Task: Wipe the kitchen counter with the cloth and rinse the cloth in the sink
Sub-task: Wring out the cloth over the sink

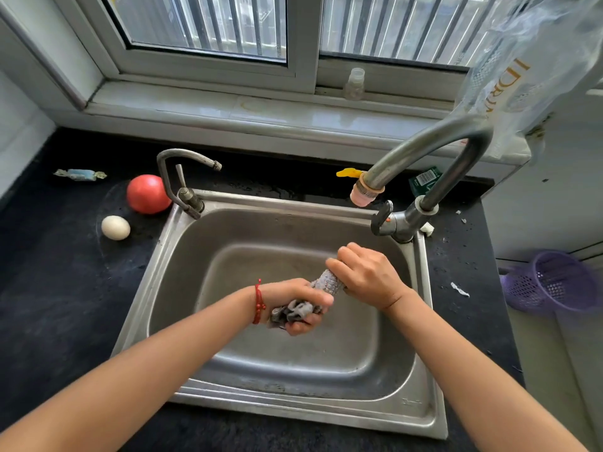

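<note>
Head view, both hands (367,275) gripping twisted cloth (328,282)

Both forearms reach forward, left hand (301,306) palm-up and clenched, right hand (365,275) palm-down and clenched.

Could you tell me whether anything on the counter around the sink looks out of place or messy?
Yes: a loose egg and tomato sit unsecured on the black counter left of the sink, a candy wrapper lies behind them, and white scraps litter the right side.
</note>
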A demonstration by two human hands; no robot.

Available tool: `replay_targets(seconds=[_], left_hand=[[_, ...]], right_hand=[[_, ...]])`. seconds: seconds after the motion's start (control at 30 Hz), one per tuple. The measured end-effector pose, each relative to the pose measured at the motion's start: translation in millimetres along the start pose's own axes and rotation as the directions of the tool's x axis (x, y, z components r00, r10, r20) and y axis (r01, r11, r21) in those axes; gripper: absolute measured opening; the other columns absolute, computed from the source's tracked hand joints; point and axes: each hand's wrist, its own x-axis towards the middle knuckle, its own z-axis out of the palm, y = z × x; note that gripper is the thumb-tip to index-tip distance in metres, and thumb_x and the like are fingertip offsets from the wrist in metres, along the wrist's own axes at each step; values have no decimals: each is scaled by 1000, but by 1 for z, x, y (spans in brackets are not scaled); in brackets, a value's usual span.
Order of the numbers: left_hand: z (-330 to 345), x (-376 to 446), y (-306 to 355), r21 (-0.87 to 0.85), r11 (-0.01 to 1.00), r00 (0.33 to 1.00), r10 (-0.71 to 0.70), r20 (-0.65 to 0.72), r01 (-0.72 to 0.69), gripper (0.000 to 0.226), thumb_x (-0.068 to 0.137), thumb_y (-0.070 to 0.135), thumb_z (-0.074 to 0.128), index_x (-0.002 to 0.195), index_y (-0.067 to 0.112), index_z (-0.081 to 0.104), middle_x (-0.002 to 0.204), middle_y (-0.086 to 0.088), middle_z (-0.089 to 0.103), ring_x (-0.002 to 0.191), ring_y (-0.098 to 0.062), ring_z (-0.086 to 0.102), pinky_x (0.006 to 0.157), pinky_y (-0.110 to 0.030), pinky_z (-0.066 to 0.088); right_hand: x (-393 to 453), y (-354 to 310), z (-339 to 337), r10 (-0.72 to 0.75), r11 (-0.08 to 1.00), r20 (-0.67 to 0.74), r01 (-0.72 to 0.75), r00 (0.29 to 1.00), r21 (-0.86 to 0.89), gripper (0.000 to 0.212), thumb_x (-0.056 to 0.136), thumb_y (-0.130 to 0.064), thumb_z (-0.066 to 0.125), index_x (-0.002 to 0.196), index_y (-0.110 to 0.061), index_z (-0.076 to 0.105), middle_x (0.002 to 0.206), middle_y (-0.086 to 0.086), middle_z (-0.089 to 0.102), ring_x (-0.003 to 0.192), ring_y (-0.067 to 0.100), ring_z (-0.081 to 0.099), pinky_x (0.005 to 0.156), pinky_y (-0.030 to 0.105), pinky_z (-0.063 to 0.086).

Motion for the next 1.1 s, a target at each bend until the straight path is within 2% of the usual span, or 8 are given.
replay_targets(seconds=[0.2,0.37,0.7,0.8,0.87,0.93,1.0,1.1], left_hand=[[3,17,3,746,607,837,232,-496,274,16,70,20,61,56,15,53,66,-8,62,56,-22,55,53,-26,42],[0,26,-4,901,127,813,393,-430,415,27,81,30,47,95,12,62,105,-14,69,99,-36,62,79,-36,47],[6,48,-29,924,-72,831,468,-302,376,33,90,19,38,121,9,35,109,-18,63,96,-41,62,66,-40,40],[8,46,-29,935,20,793,523,-313,355,38,88,28,44,122,12,39,113,-16,59,98,-42,60,71,-41,44],[4,42,-24,912,234,733,544,-410,336,37,83,35,52,115,16,49,110,-15,64,100,-39,60,76,-39,45],[3,38,-19,812,531,664,520,-538,243,30,77,39,63,96,16,61,91,-10,71,87,-30,63,71,-30,46],[0,34,-15,572,817,649,396,-650,75,25,74,35,70,68,12,62,52,3,62,51,-11,57,53,-21,41],[0,27,-9,-122,991,852,-19,-523,-52,28,82,36,61,68,12,57,39,5,52,31,-8,46,39,-14,34]], right_hand=[[1,-22,6,146,987,459,-163,876,-3,15,50,-20,63,58,-14,52,49,1,58,38,23,57,32,19,28],[10,-35,6,306,848,836,-530,456,-22,25,73,-11,51,97,-8,60,101,17,67,94,39,61,67,34,40],[11,-20,8,109,601,994,-797,1,-65,2,65,-7,57,65,-8,56,54,4,49,47,19,47,43,21,36],[6,-12,8,100,501,995,-865,25,-29,8,64,-7,59,60,-15,58,55,6,50,52,23,47,45,23,35],[2,-12,10,190,488,974,-873,126,18,18,65,-15,66,81,-23,64,80,9,64,77,27,60,60,28,47],[-8,-15,12,360,571,884,-820,299,45,65,68,-29,70,129,-27,48,123,6,57,116,26,51,91,36,44],[-18,-21,9,527,703,606,-706,596,82,73,70,-34,68,136,-25,39,136,6,49,127,25,41,102,39,33],[-37,-31,8,456,878,259,-477,852,24,60,72,-37,63,128,-19,49,135,5,52,128,22,39,104,38,28]])
